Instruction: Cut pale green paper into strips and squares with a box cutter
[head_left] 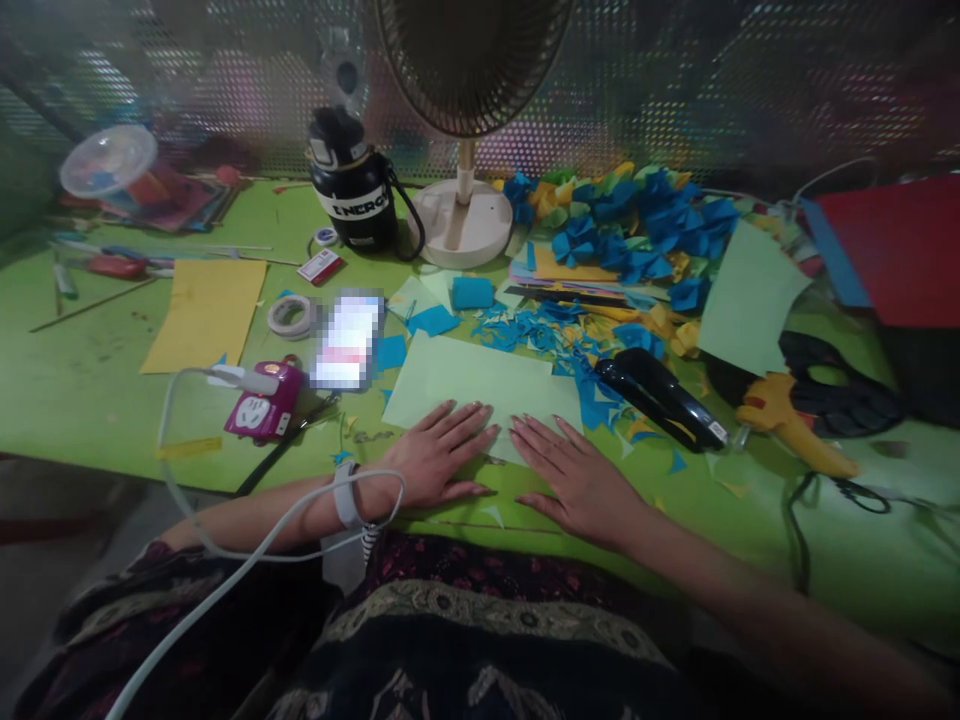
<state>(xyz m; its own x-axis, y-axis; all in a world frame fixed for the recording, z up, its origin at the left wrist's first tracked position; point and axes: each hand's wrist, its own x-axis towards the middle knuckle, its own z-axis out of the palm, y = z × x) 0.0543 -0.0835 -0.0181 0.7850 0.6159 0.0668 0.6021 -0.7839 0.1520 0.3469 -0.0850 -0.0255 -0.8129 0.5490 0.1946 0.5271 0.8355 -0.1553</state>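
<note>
Pale green paper sheets [480, 380] lie in front of me on the green table, one overlapping another. My left hand [442, 455] rests flat on their near left edge, fingers stretched out and holding nothing. Opposite it, my right hand [574, 475] lies palm down with its fingers spread, fingertips over the near right part of the sheets. The two hands are apart, with a narrow gap between them. A black stapler [660, 400] sits to the right of the paper, and a phone [349, 340] with a lit screen is on the left.
Blue and yellow paper scraps [525, 325] and a heap of paper flowers [645, 225] lie behind. A fan [461, 225] and black bottle [352, 195] stand at the back. Yellow glue gun [795, 420] at right; purple power adapter [266, 405], tape roll [292, 315] and white cable [247, 560] at left.
</note>
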